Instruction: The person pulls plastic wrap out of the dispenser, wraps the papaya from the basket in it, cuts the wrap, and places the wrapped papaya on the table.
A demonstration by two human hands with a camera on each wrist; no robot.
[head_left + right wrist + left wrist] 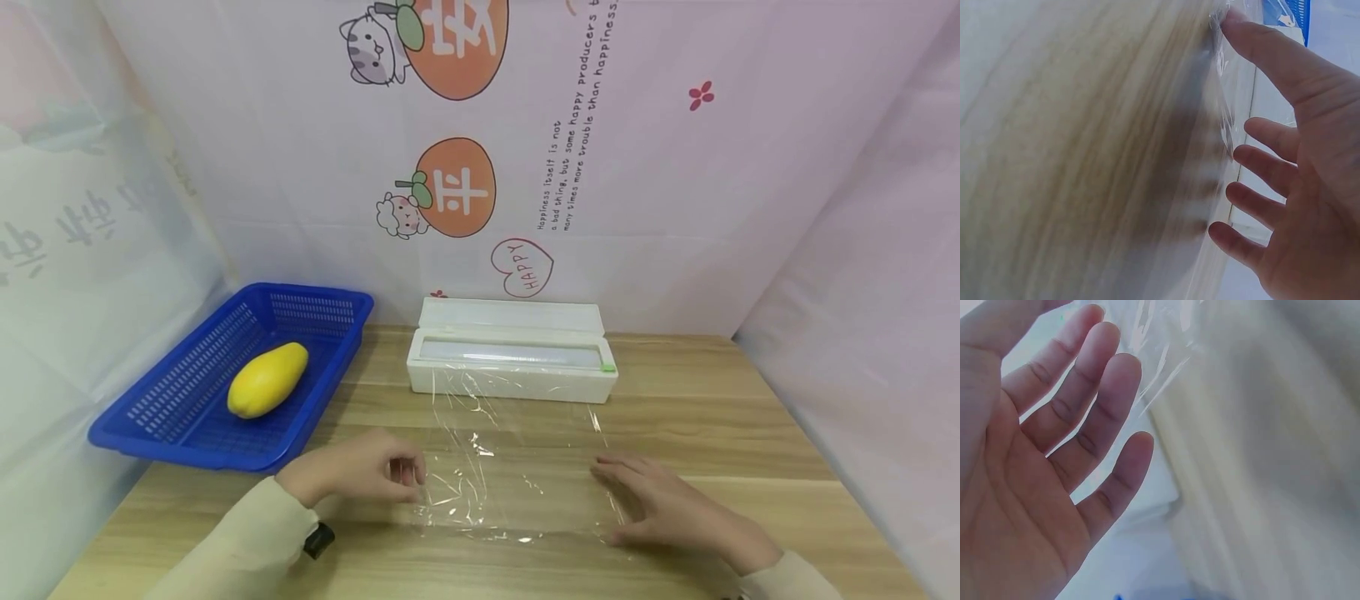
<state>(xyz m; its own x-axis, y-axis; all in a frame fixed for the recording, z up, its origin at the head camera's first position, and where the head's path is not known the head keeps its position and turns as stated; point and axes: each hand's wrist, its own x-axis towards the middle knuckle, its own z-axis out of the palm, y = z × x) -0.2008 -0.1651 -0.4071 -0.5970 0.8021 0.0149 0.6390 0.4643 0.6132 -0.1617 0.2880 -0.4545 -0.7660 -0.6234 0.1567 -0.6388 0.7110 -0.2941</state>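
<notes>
Hands: both unclenched, one at each side of a sheet of clear film [525, 492]. Left hand [367, 468]: fingers loosely bent and apart, thumb well clear of them; contact with the film's edge cannot be told. Right hand [663, 508]: fingers spread, thumb tip at the film's near corner, apparently touching; no pinch seen.

Film: lies between the hands over the table [750, 417], running away from them to a white box [517, 382]. The box sits ahead of both hands, long side towards the person, presumably so the sheet comes off square. Its lid [510, 317] stands tipped back, leaving the roll [510, 354] exposed. The spread-apart hands probably keep the sheet wide; creases gather nearer the left.

Off to the left hand's far side: blue basket [187, 375] with one yellow fruit [268, 380] in it, leaving the space between the hands to the film.
</notes>
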